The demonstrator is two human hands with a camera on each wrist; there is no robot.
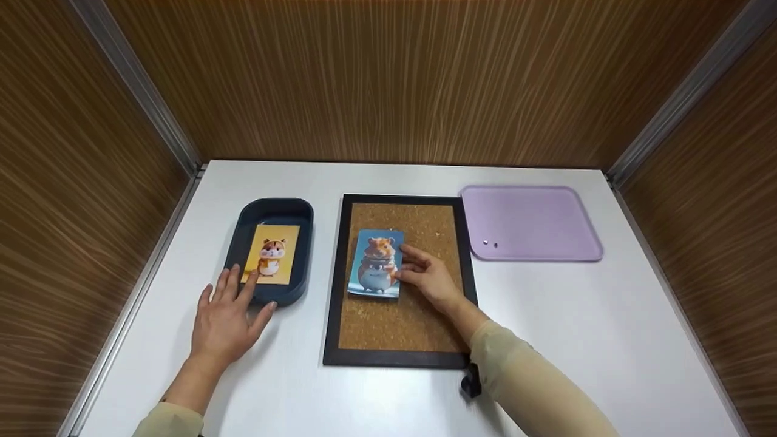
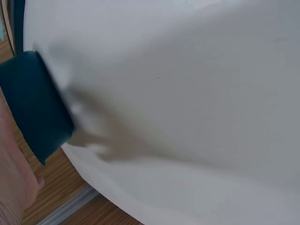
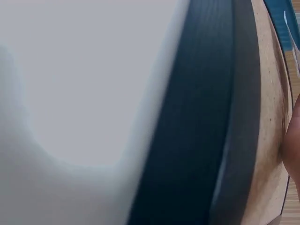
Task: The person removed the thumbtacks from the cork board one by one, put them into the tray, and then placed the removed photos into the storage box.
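Observation:
My right hand (image 1: pixel 436 280) pinches the right edge of a blue card (image 1: pixel 377 267) with a hamster picture, between thumb and fingers. The card lies over the left half of a cork board (image 1: pixel 376 331) with a black frame. Spread, fairly straight fingers of my left hand (image 1: pixel 220 325) reach over the near-left rim of a dark blue tray (image 1: pixel 302 282). A yellow hamster card (image 1: pixel 277 237) sits in that tray, its lower left corner beside my fingertips. The tray's outer side (image 2: pixel 35 103) shows in the left wrist view, the board's frame (image 3: pixel 201 117) in the right wrist view.
At the back right is a purple tray (image 1: pixel 528 218) with two small shiny pieces (image 1: pixel 485 242) near its front left corner, next to the board. A small black object (image 1: pixel 471 383) lies by the board's near right corner. Wood-grain panels (image 1: pixel 388 85) enclose the white table (image 1: pixel 546 334).

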